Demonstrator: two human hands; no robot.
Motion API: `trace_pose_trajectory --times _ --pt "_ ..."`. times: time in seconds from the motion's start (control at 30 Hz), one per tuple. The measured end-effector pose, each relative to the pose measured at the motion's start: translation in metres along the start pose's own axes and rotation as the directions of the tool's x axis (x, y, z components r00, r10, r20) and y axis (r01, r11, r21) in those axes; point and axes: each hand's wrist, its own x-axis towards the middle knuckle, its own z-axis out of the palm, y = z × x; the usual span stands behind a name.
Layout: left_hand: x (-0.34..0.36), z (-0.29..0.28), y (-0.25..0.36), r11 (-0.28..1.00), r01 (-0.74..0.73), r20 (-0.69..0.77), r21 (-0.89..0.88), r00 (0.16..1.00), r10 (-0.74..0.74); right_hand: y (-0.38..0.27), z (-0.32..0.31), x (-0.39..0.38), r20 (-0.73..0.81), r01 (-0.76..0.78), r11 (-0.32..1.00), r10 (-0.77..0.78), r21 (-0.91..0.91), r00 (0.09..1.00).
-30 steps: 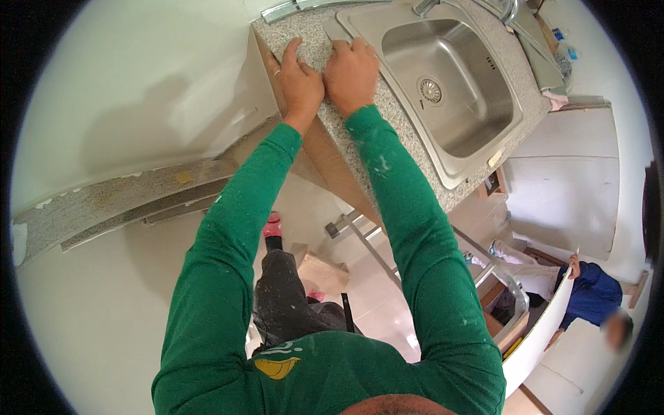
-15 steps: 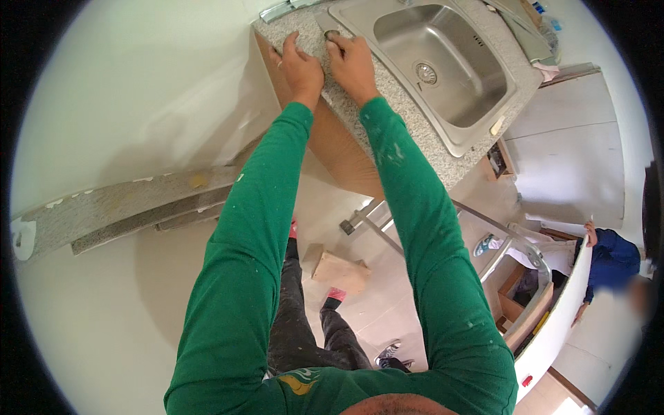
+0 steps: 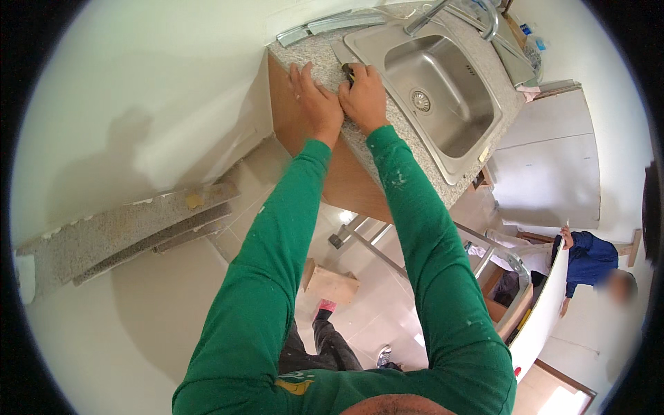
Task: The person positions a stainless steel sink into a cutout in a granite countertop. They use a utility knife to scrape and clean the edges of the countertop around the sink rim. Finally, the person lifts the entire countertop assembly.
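Note:
A speckled granite countertop with a brown front panel and an inset steel sink lies ahead of me. On its near left part, between the front edge and the sink rim, are both hands. My right hand is closed round the dark, yellow-marked handle of a putty knife. Its flat grey blade appears to point away from me beside the sink's corner; the fingers hide part of the handle. My left hand rests on the counter edge, fingers stretched out, with its thumb side touching or nearly touching the right hand.
Metal strips lie at the counter's back. A faucet rises behind the sink. Stone slabs lean on the left wall. Below are a metal ladder frame and a wooden box. At right, a person holds a white panel.
The view has shifted, bringing the faucet into sight. My left hand has drawn slightly back toward me along the counter edge, its fingers closer together. The right hand keeps its hold.

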Motion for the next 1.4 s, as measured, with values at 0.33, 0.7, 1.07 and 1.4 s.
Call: trace_pose_trajectory --times 0.33,0.7,1.07,1.4 --pt "0.000 -0.006 0.009 0.995 0.054 0.047 -0.082 0.998 -0.050 -0.006 -0.002 -0.003 -0.041 0.062 0.998 -0.062 0.010 0.997" --pt "0.009 -0.001 0.004 0.996 0.028 0.031 -0.083 0.999 -0.026 0.012 -0.023 0.012 0.044 0.162 0.987 -0.162 0.007 0.986" --pt "0.006 -0.005 0.003 0.999 0.037 0.078 -0.009 0.996 -0.036 -0.009 -0.007 0.008 -0.044 -0.078 0.997 0.078 0.017 0.996" --pt "-0.002 -0.002 -0.006 0.996 0.053 0.026 -0.065 0.998 -0.051 -0.023 0.010 0.002 -0.108 -0.086 0.994 0.093 0.065 0.990"
